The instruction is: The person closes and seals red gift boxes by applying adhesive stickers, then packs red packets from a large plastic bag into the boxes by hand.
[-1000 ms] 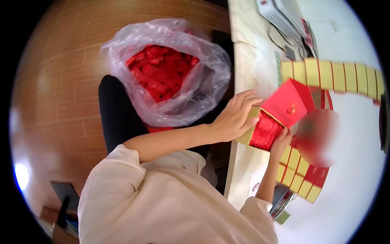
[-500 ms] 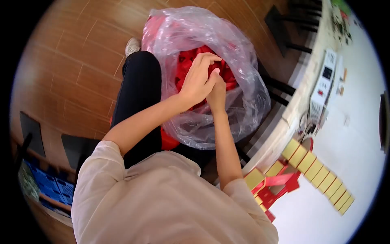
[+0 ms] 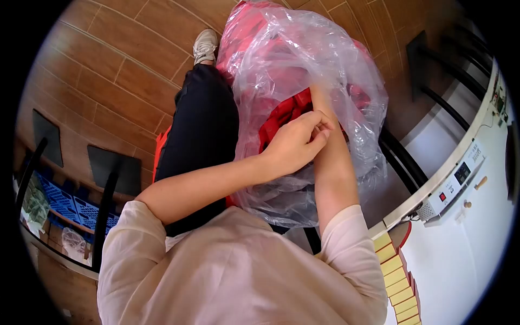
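Observation:
A large clear plastic bag [image 3: 346, 70] holds several red packets [image 3: 284, 115] and stands on the floor by the knees. My left hand [image 3: 298, 142] is over the bag's opening, fingers curled and thumb close to them, beside my right forearm. Whether anything is between those fingers cannot be made out. My right arm reaches down into the bag among the red packets; the hand itself is hidden by the plastic and the contents, so its grip does not show.
At the right, a white table [image 3: 449, 260] carries a row of yellow and red boxes [image 3: 400, 281] and a white device [image 3: 452, 181]. Black metal legs [image 3: 403, 160] stand right of the bag. Blue crates [image 3: 78, 208] are at the lower left.
Both hands have left the open red box on the table and come to the bag. My right arm has since gone deeper inside. The view has swung toward the bag.

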`<action>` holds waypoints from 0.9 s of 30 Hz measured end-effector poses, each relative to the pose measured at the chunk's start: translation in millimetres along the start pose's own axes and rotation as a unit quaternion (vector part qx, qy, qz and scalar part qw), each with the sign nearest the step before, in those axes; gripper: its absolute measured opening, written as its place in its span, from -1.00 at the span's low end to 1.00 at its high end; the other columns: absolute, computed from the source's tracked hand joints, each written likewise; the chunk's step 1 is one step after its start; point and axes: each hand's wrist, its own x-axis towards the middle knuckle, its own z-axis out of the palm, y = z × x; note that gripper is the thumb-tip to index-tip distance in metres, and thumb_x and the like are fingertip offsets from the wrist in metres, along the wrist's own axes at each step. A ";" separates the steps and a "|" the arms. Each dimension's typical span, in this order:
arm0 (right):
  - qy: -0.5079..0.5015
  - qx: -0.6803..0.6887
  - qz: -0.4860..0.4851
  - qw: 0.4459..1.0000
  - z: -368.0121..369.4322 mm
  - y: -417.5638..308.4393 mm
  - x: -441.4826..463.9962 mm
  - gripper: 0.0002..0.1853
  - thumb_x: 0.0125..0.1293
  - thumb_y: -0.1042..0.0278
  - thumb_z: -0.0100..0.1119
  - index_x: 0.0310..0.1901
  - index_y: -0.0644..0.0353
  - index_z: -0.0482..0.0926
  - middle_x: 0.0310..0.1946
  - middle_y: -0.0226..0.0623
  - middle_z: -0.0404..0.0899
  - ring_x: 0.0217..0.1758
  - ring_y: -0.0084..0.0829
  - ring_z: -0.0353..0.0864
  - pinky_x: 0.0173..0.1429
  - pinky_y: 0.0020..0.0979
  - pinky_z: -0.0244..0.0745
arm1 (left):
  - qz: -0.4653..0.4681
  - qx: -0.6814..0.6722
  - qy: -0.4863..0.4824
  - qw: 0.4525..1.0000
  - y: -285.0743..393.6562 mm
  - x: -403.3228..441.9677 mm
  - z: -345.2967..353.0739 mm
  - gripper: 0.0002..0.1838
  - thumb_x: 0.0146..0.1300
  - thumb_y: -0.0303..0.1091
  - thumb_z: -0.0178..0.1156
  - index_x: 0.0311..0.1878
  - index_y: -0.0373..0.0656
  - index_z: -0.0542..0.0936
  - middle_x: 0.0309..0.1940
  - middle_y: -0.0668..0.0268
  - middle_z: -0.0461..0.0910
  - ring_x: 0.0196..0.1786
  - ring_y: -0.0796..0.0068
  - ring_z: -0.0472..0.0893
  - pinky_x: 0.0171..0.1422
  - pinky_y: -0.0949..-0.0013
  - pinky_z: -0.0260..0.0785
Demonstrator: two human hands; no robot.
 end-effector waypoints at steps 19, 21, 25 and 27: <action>0.066 0.691 0.278 0.664 -118.0 -39.6 -261.6 -0.70 0.37 0.43 0.17 0.08 0.36 0.52 -0.13 -0.26 0.63 -0.13 -0.43 0.66 -0.14 -0.42 0.66 | -0.117 -0.174 0.096 0.973 -23.2 17.3 5.6 -0.73 0.42 -0.29 -0.04 0.09 -0.10 0.50 -0.11 0.41 0.56 -0.05 0.61 0.50 0.08 0.48 0.31; 0.130 0.683 0.261 0.669 -140.8 -54.1 -287.7 -0.64 0.37 0.42 0.18 0.14 0.36 0.48 -0.06 -0.23 0.62 -0.08 -0.42 0.66 -0.07 -0.42 0.64 | -0.133 -0.124 0.095 0.979 -23.6 10.9 14.9 -0.68 0.40 -0.23 0.02 0.15 -0.08 0.45 -0.02 0.40 0.53 0.03 0.59 0.48 0.14 0.43 0.30; 0.267 0.410 0.194 0.850 -177.0 -79.5 -329.6 -0.41 0.22 0.55 0.23 0.31 0.29 0.33 0.29 -0.07 0.39 0.32 -0.23 0.42 0.36 -0.27 0.31 | -0.193 -0.073 -0.110 0.972 -29.5 -23.0 46.3 -0.30 0.38 0.07 0.09 0.43 -0.02 0.10 0.30 0.26 0.30 0.31 0.44 0.37 0.40 0.25 0.19; 0.238 0.272 0.126 0.924 -192.7 -84.3 -352.2 -0.19 0.00 0.64 0.23 0.39 0.23 0.25 0.39 0.03 0.23 0.40 0.01 0.27 0.45 -0.14 0.15 | -0.253 -0.193 -0.223 0.921 -32.7 -51.0 59.8 -0.08 0.26 0.21 0.19 0.48 -0.05 -0.03 0.37 0.16 0.18 0.38 0.31 0.28 0.44 0.19 0.15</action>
